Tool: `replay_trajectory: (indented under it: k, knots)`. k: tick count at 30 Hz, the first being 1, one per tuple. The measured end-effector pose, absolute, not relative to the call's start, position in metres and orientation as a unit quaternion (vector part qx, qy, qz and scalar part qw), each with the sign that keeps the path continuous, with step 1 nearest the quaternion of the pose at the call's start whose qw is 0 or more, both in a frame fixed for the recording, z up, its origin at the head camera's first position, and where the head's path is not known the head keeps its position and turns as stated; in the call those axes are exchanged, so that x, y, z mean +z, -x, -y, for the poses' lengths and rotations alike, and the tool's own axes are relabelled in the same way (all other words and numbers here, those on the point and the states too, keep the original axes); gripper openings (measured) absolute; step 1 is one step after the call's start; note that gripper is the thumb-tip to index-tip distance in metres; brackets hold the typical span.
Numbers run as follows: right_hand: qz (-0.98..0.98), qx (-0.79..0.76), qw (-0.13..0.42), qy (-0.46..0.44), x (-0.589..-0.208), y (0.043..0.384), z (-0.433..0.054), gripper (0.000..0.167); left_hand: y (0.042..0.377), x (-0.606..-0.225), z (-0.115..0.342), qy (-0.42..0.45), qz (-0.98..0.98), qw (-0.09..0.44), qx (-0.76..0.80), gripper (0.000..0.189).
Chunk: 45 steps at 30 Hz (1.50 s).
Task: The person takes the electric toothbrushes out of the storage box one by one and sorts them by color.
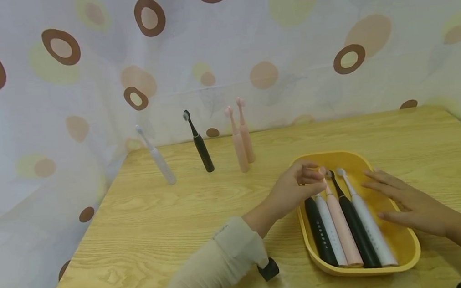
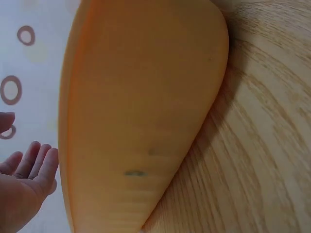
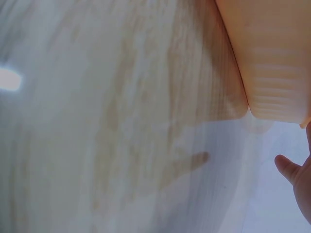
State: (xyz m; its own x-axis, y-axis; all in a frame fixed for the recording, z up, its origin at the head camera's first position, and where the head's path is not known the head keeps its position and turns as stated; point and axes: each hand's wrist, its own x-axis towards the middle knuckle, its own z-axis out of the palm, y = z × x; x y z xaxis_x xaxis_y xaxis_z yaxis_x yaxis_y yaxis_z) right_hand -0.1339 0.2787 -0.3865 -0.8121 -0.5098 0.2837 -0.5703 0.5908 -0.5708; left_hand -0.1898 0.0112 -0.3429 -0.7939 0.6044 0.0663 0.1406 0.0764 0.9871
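A yellow basket (image 1: 407, 256) holds several electric toothbrushes lying side by side, among them a pink toothbrush (image 1: 342, 228), a black toothbrush (image 1: 359, 229) and a white toothbrush (image 1: 371, 227). Over the basket's left side my left hand (image 1: 293, 186) hovers by the brush heads with loosely bent fingers; the left wrist view shows the hand (image 2: 26, 189) without anything in its grasp. My right hand (image 1: 413, 206) is spread above the right rim, holding nothing. Only part of that hand (image 3: 303, 182) appears in the right wrist view, beside the basket wall (image 3: 277, 63).
Upright on the wooden table (image 1: 140, 243), toward the back left, stand a white toothbrush (image 1: 161, 163), a black toothbrush (image 1: 203, 151) and two pink toothbrushes (image 1: 240, 152) close together. A patterned cloth (image 1: 221, 39) hangs behind the table and along its left side.
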Motion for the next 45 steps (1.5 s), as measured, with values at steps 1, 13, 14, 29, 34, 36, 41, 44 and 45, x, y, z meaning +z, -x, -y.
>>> replay_trajectory:
  k: [1, 13, 14, 29, 34, 36, 41, 44, 45]
  knots:
    - [0.891, 0.334, 0.046, -0.305, -0.386, 0.134, -0.279, 0.06, 0.19, -0.343, -0.013, -0.265, -0.709, 0.188, 0.625, 0.036]
    - [0.895, 0.328, 0.044, -0.3, -0.385, 0.136, -0.278, 0.059, 0.196, -0.35, -0.034, -0.272, -0.734, 0.221, 0.581, 0.038]
    - [0.894, 0.329, 0.043, -0.3, -0.385, 0.136, -0.278, 0.059, 0.197, -0.351, -0.035, -0.274, -0.737, 0.222, 0.577, 0.038]
    - [0.899, 0.334, 0.034, -0.282, -0.38, 0.135, -0.277, 0.059, 0.21, -0.348, -0.05, -0.241, -0.809, 0.28, 0.458, 0.033]
    - [0.896, 0.338, 0.034, -0.285, -0.38, 0.135, -0.277, 0.059, 0.213, -0.349, -0.059, -0.194, -0.833, 0.299, 0.423, 0.035]
    - [0.896, 0.337, 0.035, -0.287, -0.381, 0.134, -0.276, 0.059, 0.214, -0.35, -0.062, -0.181, -0.847, 0.296, 0.404, 0.039]
    - [0.897, 0.341, 0.032, -0.28, -0.382, 0.134, -0.276, 0.06, 0.215, -0.352, -0.067, -0.162, -0.869, 0.282, 0.372, 0.048]
    - [0.897, 0.34, 0.032, -0.281, -0.383, 0.133, -0.276, 0.06, 0.214, -0.351, -0.07, -0.151, -0.879, 0.271, 0.361, 0.047]
    - [0.896, 0.341, 0.031, -0.282, -0.383, 0.133, -0.276, 0.06, 0.214, -0.351, -0.071, -0.149, -0.883, 0.268, 0.356, 0.045]
